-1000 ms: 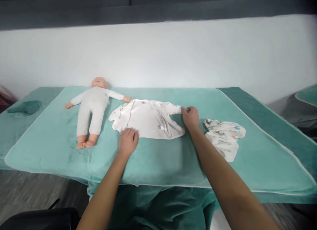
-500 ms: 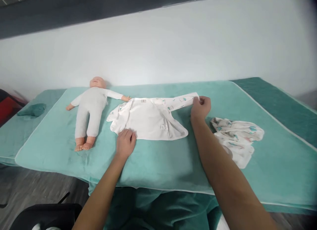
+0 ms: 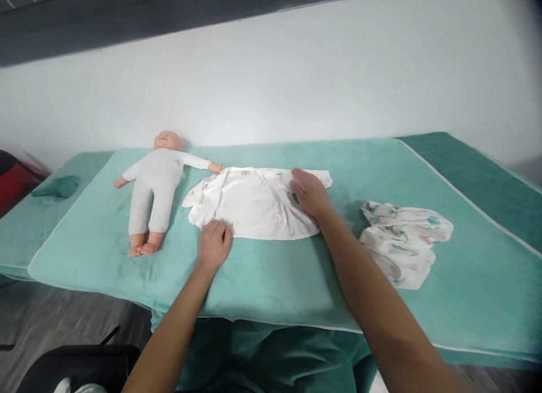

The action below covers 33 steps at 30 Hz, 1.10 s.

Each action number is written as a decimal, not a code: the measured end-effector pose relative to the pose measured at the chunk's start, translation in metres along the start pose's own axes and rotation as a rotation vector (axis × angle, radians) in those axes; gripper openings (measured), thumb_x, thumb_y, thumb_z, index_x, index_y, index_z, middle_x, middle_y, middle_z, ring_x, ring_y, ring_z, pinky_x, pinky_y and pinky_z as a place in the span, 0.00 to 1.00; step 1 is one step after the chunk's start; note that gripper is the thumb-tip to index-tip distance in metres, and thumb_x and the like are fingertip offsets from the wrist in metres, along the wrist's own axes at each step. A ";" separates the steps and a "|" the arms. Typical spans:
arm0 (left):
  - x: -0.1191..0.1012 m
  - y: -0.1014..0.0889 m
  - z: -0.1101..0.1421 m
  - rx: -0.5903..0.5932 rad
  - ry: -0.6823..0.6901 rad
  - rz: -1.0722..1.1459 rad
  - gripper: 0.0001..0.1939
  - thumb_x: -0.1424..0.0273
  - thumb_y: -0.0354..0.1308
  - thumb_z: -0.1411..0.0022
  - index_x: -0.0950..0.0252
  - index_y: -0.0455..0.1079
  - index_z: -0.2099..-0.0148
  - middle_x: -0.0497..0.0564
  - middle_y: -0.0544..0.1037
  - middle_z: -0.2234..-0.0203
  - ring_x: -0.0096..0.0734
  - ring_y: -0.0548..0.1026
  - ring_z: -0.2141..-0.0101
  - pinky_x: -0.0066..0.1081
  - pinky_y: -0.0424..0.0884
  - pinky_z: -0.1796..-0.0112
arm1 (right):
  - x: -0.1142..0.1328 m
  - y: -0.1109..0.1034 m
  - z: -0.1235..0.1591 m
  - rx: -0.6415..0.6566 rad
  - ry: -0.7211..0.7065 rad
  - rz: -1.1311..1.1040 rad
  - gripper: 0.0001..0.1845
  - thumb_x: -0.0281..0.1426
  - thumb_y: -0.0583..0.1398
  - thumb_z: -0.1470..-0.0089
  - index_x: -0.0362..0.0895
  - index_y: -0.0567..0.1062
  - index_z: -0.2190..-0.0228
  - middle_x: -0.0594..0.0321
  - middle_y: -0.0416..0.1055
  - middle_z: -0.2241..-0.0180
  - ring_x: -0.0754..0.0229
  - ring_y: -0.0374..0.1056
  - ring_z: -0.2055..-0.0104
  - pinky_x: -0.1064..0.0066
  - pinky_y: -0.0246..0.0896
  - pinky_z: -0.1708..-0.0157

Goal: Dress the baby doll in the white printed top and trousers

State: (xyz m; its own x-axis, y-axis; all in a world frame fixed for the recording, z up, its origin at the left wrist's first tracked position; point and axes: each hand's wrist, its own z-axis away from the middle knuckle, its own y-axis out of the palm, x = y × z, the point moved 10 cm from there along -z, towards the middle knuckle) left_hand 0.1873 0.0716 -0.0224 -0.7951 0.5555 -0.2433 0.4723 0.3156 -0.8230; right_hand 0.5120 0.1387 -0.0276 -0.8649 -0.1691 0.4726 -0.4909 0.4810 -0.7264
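Observation:
A white baby shirt (image 3: 252, 204) lies spread on the teal mat (image 3: 271, 280), its right sleeve stretched out to the right. My left hand (image 3: 214, 244) rests on the shirt's lower left hem, fingers curled down on the cloth. My right hand (image 3: 310, 194) lies flat on the shirt's right side, fingers stretched out and a little blurred. A baby doll (image 3: 154, 190) in a pale bodysuit lies on its back to the left of the shirt, one arm almost touching it.
A crumpled patterned white garment (image 3: 402, 240) lies to the right of my right arm. A rolled dark green cloth (image 3: 57, 186) sits at the far left. A white wall runs behind the mat. A dark object (image 3: 80, 367) is at the bottom left.
My right hand let go of the pulled-out sleeve end and moved left onto the shirt's right side. The sleeve now lies flat. My left hand has stayed at the hem.

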 end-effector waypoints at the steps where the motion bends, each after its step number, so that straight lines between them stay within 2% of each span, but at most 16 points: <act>1: 0.000 -0.001 0.000 -0.008 0.003 -0.002 0.16 0.70 0.50 0.27 0.61 0.64 0.71 0.50 0.71 0.75 0.36 0.69 0.68 0.36 0.61 0.65 | 0.000 0.013 0.000 0.097 0.004 0.010 0.24 0.38 0.51 0.35 0.42 0.75 0.45 0.47 0.70 0.38 0.44 0.63 0.34 0.45 0.54 0.33; 2: 0.000 -0.002 0.001 -0.019 0.007 -0.006 0.16 0.70 0.51 0.27 0.61 0.64 0.71 0.50 0.71 0.75 0.36 0.69 0.68 0.36 0.61 0.65 | -0.003 0.022 0.000 0.163 0.028 0.014 0.24 0.39 0.51 0.34 0.42 0.76 0.46 0.47 0.70 0.38 0.44 0.63 0.34 0.44 0.54 0.32; 4: -0.001 -0.003 0.002 -0.044 0.014 -0.013 0.16 0.71 0.51 0.28 0.61 0.63 0.71 0.50 0.71 0.75 0.35 0.69 0.69 0.36 0.61 0.65 | -0.014 0.026 0.000 0.206 0.106 -0.008 0.24 0.39 0.51 0.35 0.42 0.78 0.48 0.48 0.70 0.38 0.44 0.64 0.34 0.45 0.55 0.33; 7: -0.003 -0.006 0.004 -0.085 0.028 -0.029 0.16 0.71 0.51 0.28 0.61 0.63 0.71 0.50 0.71 0.75 0.36 0.69 0.69 0.37 0.61 0.65 | -0.025 0.013 0.000 0.157 0.216 -0.085 0.24 0.39 0.54 0.37 0.41 0.79 0.48 0.47 0.73 0.41 0.44 0.67 0.36 0.48 0.60 0.35; 9: -0.005 -0.008 0.005 -0.109 0.032 -0.039 0.15 0.71 0.51 0.28 0.61 0.64 0.71 0.50 0.71 0.75 0.36 0.69 0.69 0.37 0.61 0.65 | -0.017 0.001 -0.001 0.089 0.247 -0.116 0.24 0.40 0.55 0.38 0.41 0.79 0.48 0.48 0.75 0.43 0.44 0.69 0.39 0.48 0.61 0.36; 11: -0.006 -0.010 0.005 -0.125 0.035 -0.040 0.15 0.71 0.51 0.28 0.61 0.64 0.71 0.50 0.72 0.75 0.36 0.70 0.68 0.37 0.62 0.64 | 0.010 -0.001 -0.002 0.031 0.224 -0.136 0.23 0.41 0.55 0.36 0.42 0.78 0.48 0.50 0.76 0.44 0.45 0.70 0.40 0.50 0.62 0.37; 12: -0.006 -0.010 0.005 -0.131 0.037 -0.035 0.14 0.71 0.51 0.28 0.61 0.64 0.70 0.51 0.72 0.74 0.37 0.70 0.67 0.37 0.63 0.64 | 0.030 0.005 -0.004 0.037 0.187 -0.144 0.23 0.41 0.54 0.35 0.43 0.77 0.47 0.51 0.76 0.44 0.46 0.70 0.40 0.51 0.62 0.37; 13: -0.006 -0.011 0.006 -0.136 0.039 -0.026 0.14 0.71 0.52 0.29 0.61 0.65 0.70 0.51 0.73 0.73 0.37 0.70 0.66 0.38 0.64 0.63 | 0.055 0.018 -0.006 0.070 0.136 -0.145 0.23 0.42 0.54 0.35 0.44 0.76 0.46 0.52 0.75 0.43 0.48 0.70 0.40 0.52 0.62 0.37; 16: -0.004 -0.013 0.007 -0.152 0.031 0.034 0.09 0.72 0.52 0.29 0.63 0.68 0.64 0.53 0.76 0.66 0.39 0.72 0.61 0.40 0.68 0.57 | 0.135 0.087 -0.006 0.331 -0.040 -0.054 0.21 0.37 0.54 0.34 0.42 0.74 0.45 0.50 0.73 0.41 0.49 0.68 0.39 0.55 0.61 0.37; 18: -0.002 -0.015 0.007 -0.167 0.015 0.078 0.05 0.73 0.53 0.30 0.63 0.69 0.60 0.55 0.77 0.61 0.40 0.73 0.57 0.41 0.69 0.53 | 0.175 0.122 -0.008 0.373 -0.093 -0.033 0.20 0.34 0.58 0.38 0.41 0.75 0.47 0.48 0.73 0.41 0.48 0.67 0.39 0.56 0.60 0.36; 21: 0.003 -0.019 0.008 -0.197 -0.024 0.122 0.06 0.74 0.53 0.30 0.63 0.70 0.55 0.58 0.78 0.54 0.42 0.73 0.51 0.44 0.69 0.48 | 0.204 0.150 -0.011 0.343 -0.118 0.015 0.20 0.29 0.53 0.36 0.37 0.73 0.45 0.42 0.69 0.39 0.44 0.60 0.34 0.52 0.51 0.33; 24: 0.008 -0.023 0.009 -0.229 -0.064 0.147 0.09 0.75 0.53 0.32 0.63 0.71 0.52 0.60 0.76 0.46 0.45 0.70 0.43 0.48 0.66 0.42 | 0.208 0.158 -0.008 0.343 -0.151 0.058 0.23 0.29 0.50 0.34 0.37 0.70 0.42 0.42 0.65 0.35 0.43 0.54 0.30 0.48 0.46 0.31; 27: 0.010 -0.020 0.009 -0.215 -0.083 0.133 0.11 0.77 0.53 0.33 0.62 0.71 0.51 0.60 0.75 0.43 0.48 0.67 0.38 0.53 0.61 0.38 | 0.200 0.160 -0.006 0.343 -0.148 0.135 0.25 0.32 0.50 0.33 0.40 0.67 0.38 0.44 0.59 0.31 0.40 0.50 0.28 0.42 0.43 0.31; 30: 0.013 -0.014 0.008 -0.178 -0.093 0.122 0.11 0.76 0.53 0.33 0.63 0.72 0.51 0.59 0.78 0.47 0.48 0.69 0.40 0.55 0.58 0.37 | 0.197 0.169 -0.012 0.382 -0.189 0.223 0.25 0.33 0.49 0.33 0.38 0.66 0.38 0.43 0.58 0.31 0.41 0.48 0.27 0.42 0.42 0.31; 33: 0.014 -0.011 0.008 -0.151 -0.090 0.127 0.11 0.76 0.53 0.33 0.64 0.72 0.51 0.58 0.80 0.53 0.46 0.72 0.45 0.53 0.60 0.38 | 0.200 0.182 -0.025 0.458 -0.269 0.238 0.22 0.30 0.47 0.33 0.36 0.71 0.44 0.42 0.67 0.36 0.43 0.54 0.30 0.47 0.44 0.32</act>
State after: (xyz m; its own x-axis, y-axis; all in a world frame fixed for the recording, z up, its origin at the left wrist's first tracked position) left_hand 0.1682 0.0698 -0.0210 -0.7530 0.5295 -0.3908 0.6174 0.3631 -0.6978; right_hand 0.2522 0.2138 -0.0529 -0.9236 -0.3436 0.1699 -0.2232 0.1217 -0.9671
